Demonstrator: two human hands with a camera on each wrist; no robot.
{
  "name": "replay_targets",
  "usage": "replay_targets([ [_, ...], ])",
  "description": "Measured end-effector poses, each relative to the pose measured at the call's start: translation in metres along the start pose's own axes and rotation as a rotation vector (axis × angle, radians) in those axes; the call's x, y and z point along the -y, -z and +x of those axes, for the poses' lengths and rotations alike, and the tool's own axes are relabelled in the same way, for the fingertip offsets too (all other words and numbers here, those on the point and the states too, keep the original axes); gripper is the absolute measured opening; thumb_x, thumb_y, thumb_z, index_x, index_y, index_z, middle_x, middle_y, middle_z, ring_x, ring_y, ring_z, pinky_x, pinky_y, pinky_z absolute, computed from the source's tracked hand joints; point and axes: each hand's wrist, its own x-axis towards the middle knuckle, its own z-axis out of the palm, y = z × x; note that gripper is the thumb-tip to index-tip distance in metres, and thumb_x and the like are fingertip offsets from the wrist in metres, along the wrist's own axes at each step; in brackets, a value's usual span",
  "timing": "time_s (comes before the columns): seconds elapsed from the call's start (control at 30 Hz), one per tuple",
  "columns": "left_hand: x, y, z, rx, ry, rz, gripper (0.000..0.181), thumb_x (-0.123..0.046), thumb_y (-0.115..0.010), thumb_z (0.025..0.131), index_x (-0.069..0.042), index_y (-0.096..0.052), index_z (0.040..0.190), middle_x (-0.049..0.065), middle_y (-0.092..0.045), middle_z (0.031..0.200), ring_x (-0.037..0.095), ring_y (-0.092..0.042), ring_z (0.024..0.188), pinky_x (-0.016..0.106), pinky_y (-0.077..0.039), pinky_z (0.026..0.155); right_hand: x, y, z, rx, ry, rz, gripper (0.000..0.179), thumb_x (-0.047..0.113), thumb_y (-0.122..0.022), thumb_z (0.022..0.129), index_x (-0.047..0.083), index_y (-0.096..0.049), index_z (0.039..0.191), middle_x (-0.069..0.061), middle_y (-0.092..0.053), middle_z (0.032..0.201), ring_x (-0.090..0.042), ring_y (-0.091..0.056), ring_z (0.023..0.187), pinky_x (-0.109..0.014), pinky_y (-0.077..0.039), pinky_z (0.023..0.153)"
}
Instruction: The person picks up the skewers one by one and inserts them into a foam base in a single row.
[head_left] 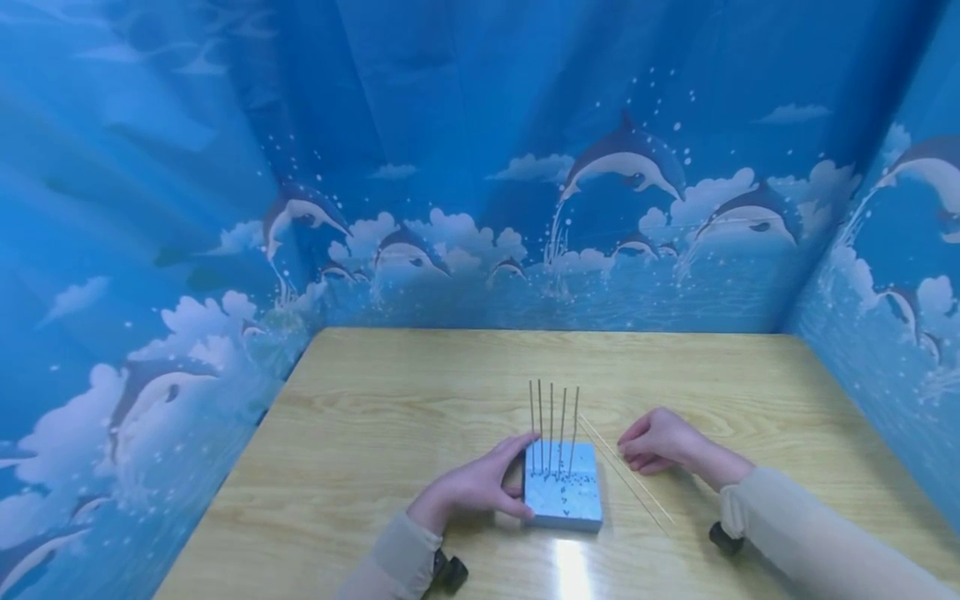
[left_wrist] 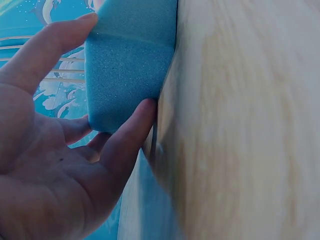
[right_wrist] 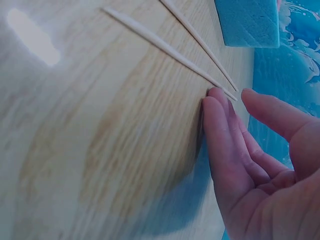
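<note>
A blue foam block (head_left: pixel 564 502) with dark dots on top lies on the table, several thin sticks (head_left: pixel 551 425) standing upright in a row in it. My left hand (head_left: pixel 480 485) holds the block by its left side, thumb and fingers spread along its edges; the left wrist view shows fingertips against the foam (left_wrist: pixel 127 75). To the block's right, two pale thin wooden sticks (right_wrist: pixel 165 46) lie on the table. My right hand (head_left: pixel 660 442) is beside them, thumb and fingers apart near the sticks' far ends. Nothing is visibly pinched in it.
The wood-grain table (head_left: pixel 390 392) is enclosed by blue curtains (head_left: pixel 450 167) printed with dolphins and clouds. A bright light reflection shows on the tabletop in front of the block. Each wrist wears a small dark device (head_left: pixel 726 538).
</note>
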Motion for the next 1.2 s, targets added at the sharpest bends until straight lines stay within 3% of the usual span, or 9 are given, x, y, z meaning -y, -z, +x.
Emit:
replay_targets([
  [0.47,-0.001,0.001,0.001,0.004,0.001,0.005,0.111,-0.033,-0.085,0.072,-0.030,-0.015,0.159,0.003,-0.017,0.166,0.027,-0.020,0.152,0.053,-0.020,0.124,0.004,-0.006,0.004,-0.045,-0.014,-0.081,0.020,0.006,-0.078,0.079,-0.004,-0.070,0.094,-0.010,-0.071,0.072,-0.016,-0.067,0.061,-0.032,-0.062,0.059],
  [0.9,0.002,-0.001,0.002,-0.004,0.003,0.026,0.112,-0.033,-0.085,0.072,-0.026,-0.016,0.159,0.006,-0.019,0.165,0.029,-0.022,0.151,0.054,-0.022,0.123,0.007,-0.014,0.005,-0.111,-0.024,-0.211,0.022,0.008,-0.083,0.073,0.000,-0.069,0.088,-0.010,-0.069,0.072,-0.017,-0.065,0.058,-0.029,-0.060,0.055],
  [1.2,0.001,-0.002,0.000,-0.006,-0.006,0.006,0.112,-0.030,-0.085,0.072,-0.025,-0.016,0.159,0.004,-0.018,0.165,0.030,-0.021,0.151,0.054,-0.022,0.123,0.009,-0.017,0.005,-0.130,-0.038,-0.232,0.019,0.005,-0.082,0.073,0.001,-0.067,0.084,-0.009,-0.068,0.071,-0.016,-0.065,0.058,-0.027,-0.059,0.054],
])
